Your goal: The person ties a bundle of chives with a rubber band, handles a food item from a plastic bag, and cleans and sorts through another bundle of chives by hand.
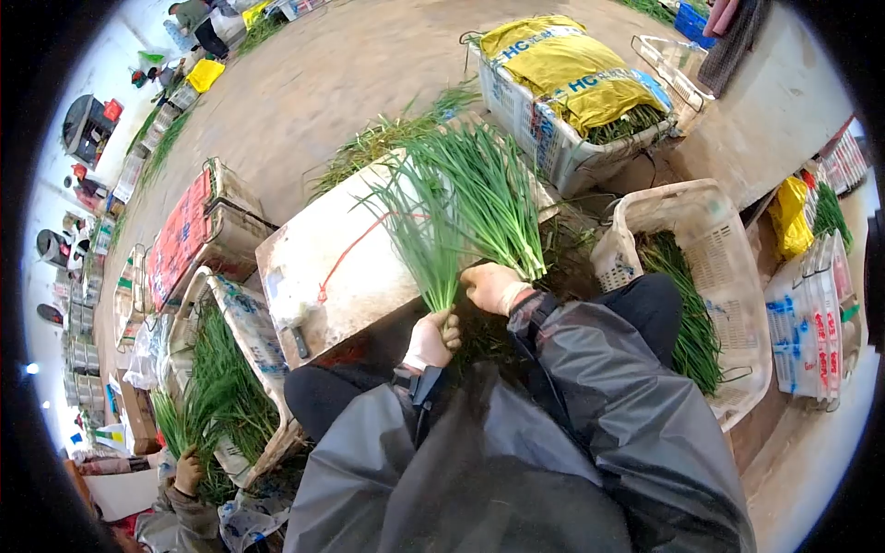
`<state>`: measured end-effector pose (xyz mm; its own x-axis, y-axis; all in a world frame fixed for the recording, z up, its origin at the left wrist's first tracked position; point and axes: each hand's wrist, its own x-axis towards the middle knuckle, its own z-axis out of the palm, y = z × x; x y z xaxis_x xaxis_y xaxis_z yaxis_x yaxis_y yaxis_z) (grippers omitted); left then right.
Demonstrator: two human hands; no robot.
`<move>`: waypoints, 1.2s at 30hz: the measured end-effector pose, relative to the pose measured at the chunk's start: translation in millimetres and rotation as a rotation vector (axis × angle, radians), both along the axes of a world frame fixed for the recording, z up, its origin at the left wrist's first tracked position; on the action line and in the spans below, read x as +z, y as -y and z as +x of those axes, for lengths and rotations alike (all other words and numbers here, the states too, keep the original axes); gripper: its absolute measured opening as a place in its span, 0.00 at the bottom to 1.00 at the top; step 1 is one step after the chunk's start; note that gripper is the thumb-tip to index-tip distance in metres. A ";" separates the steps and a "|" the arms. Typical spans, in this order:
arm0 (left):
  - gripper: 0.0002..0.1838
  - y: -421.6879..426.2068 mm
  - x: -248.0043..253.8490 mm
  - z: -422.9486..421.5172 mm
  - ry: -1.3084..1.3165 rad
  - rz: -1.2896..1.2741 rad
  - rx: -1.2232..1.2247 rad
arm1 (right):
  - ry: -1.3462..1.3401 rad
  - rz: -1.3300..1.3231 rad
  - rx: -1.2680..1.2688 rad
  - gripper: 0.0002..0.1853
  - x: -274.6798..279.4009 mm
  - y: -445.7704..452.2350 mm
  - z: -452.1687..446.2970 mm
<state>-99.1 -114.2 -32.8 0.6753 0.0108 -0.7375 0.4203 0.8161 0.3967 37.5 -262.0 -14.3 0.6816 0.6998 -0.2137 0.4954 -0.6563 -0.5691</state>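
Observation:
My left hand point(433, 341), in a pale glove, is closed around the pale lower ends of a bunch of chives point(429, 240). The leaves fan out away from me over a white board point(359, 249). Close beside it, my right hand point(493, 288), also gloved, has its fingers curled in; what they hold, if anything, is hidden. A larger pile of chives point(493, 194) lies on the board just beyond my right hand, stem ends toward me. On the board's left part lie a red string point(355, 244) and a dark-handled knife point(300, 342).
White crates of greens stand at my left point(263, 341) and right point(747, 341). Ahead is a crate point(525, 124) topped with a yellow sack point(572, 69). Loose greens point(373, 147) lie behind the board. At lower left, another person's hand point(188, 472) holds greens.

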 end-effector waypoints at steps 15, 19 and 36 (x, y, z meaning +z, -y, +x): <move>0.27 -15.3 23.7 -13.9 0.270 -0.264 -0.073 | -0.112 0.300 -0.434 0.40 -49.9 -39.2 63.2; 0.26 -22.5 11.0 -19.4 0.205 -0.286 -0.040 | -0.116 0.198 -0.409 0.35 -39.6 -41.2 50.9; 0.23 -30.7 15.6 -26.1 0.290 -0.286 -0.191 | 0.228 0.192 -0.272 0.09 -33.5 -102.6 58.9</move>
